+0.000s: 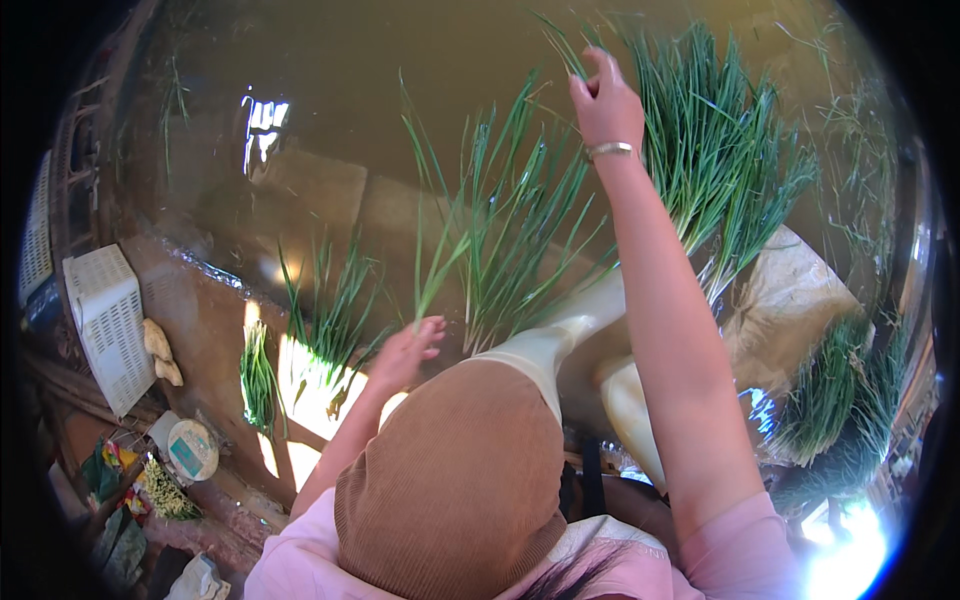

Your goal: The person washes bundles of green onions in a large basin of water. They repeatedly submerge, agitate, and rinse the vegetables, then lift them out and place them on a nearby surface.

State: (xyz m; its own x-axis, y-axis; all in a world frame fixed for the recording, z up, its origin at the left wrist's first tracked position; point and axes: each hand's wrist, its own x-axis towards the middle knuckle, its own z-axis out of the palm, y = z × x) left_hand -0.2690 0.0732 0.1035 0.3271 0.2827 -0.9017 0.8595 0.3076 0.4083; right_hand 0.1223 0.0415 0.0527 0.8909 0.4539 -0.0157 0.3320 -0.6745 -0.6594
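Observation:
Murky water lies before me, with green onions floating in loose bundles. My left hand (407,351) is low at the centre left, its fingers around the pale base of a thin green onion stalk (435,281). Far forward on the right, my right hand (609,97) has its thumb and forefinger curled by a few thin leaves (564,51); whether it grips them is unclear. Right beside it spreads a large bundle of green onions (705,135). A looser bunch (499,225) stands in the water between my hands.
Left of my arm lie a leafy bunch (326,315) and a small tied bundle (258,379). A white plastic basket (112,326) and a round dial scale (193,450) stand at the left edge. A pale sack (780,300) and more green onions (821,390) lie right.

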